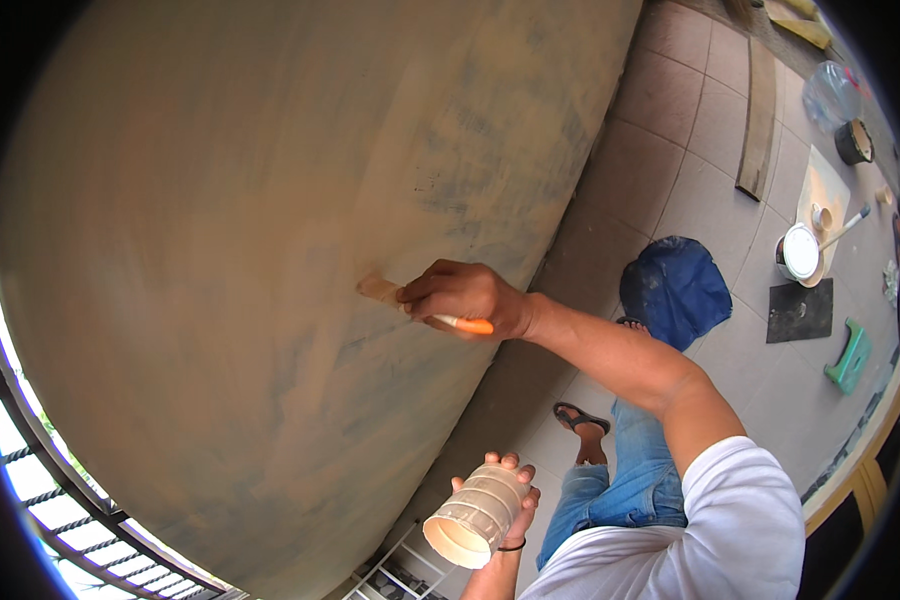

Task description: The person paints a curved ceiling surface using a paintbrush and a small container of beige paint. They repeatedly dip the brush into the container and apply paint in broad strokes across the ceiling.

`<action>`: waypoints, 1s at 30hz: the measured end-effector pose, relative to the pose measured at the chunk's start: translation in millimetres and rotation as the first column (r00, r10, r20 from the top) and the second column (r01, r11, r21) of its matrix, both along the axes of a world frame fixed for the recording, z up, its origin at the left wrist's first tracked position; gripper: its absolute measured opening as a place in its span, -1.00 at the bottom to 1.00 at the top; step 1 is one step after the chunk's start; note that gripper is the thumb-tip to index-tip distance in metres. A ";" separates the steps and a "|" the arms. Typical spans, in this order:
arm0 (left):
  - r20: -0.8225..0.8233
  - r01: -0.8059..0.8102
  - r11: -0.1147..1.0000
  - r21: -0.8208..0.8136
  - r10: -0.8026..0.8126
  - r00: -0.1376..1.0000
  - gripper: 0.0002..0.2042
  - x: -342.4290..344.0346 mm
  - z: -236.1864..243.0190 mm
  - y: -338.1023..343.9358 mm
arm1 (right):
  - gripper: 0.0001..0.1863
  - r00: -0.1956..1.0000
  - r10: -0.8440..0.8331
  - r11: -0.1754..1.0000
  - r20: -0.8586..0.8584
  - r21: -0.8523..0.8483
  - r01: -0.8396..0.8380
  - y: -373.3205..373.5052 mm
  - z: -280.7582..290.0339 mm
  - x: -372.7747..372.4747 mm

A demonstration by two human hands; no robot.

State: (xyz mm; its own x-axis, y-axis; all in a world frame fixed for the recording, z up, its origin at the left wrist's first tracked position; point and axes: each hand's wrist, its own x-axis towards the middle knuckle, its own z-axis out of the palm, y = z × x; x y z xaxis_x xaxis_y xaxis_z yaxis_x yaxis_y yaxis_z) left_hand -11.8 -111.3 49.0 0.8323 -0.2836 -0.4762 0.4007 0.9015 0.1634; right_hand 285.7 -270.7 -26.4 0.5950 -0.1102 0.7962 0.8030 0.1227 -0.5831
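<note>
My right hand [467, 298] pinches a paintbrush [465, 323] with an orange and white handle. Its beige, paint-coated bristles [377, 289] touch the wall [270, 250], which carries streaky beige paint with greyish patches showing through. Lower down, my left hand [522, 503] is wrapped round a ribbed cream plastic cup [478, 515], tilted so its mouth faces the lower left. Pale paint coats the inside of the cup; how much it holds I cannot tell.
On the tiled floor [650, 165] lie a wooden plank [759, 120], a dark blue cloth [676, 290] and a black sheet [800, 311]. Farther right are a white-lidded tub [799, 251], a black pot [854, 142] and a green stool [850, 357]. A metal railing [45, 495] runs at lower left.
</note>
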 end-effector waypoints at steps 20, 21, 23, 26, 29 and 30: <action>-0.011 0.018 1.000 0.012 -0.018 1.000 -0.36 11.2 15.1 -26.8 | -0.82 0.924 -0.378 0.926 0.056 0.017 0.378 -23.1 20.9 42.9; -0.012 0.023 1.000 0.011 -0.023 1.000 -0.36 11.6 14.3 -30.2 | -0.82 0.963 -0.255 0.965 0.087 -0.041 0.260 -4.7 17.1 19.6; -0.012 0.029 1.000 0.011 -0.029 0.999 -0.36 14.2 16.5 -29.4 | -0.81 0.989 -0.091 0.989 0.115 -0.108 0.104 3.3 18.8 8.3; -0.003 0.018 1.000 0.000 -0.018 1.000 -0.36 12.2 19.5 -26.1 | -0.79 0.994 -0.042 0.996 0.097 -0.072 0.049 -38.8 25.9 38.2; 0.013 0.001 1.000 -0.020 0.000 1.000 -0.36 11.7 20.6 -23.8 | -0.83 0.830 -0.536 0.822 0.154 -0.129 0.555 -125.0 48.8 102.0; 0.010 -0.004 1.000 -0.023 0.005 1.000 -0.36 12.4 22.5 -23.6 | -0.84 0.686 -0.701 0.669 0.198 -0.151 0.728 -159.8 52.4 121.6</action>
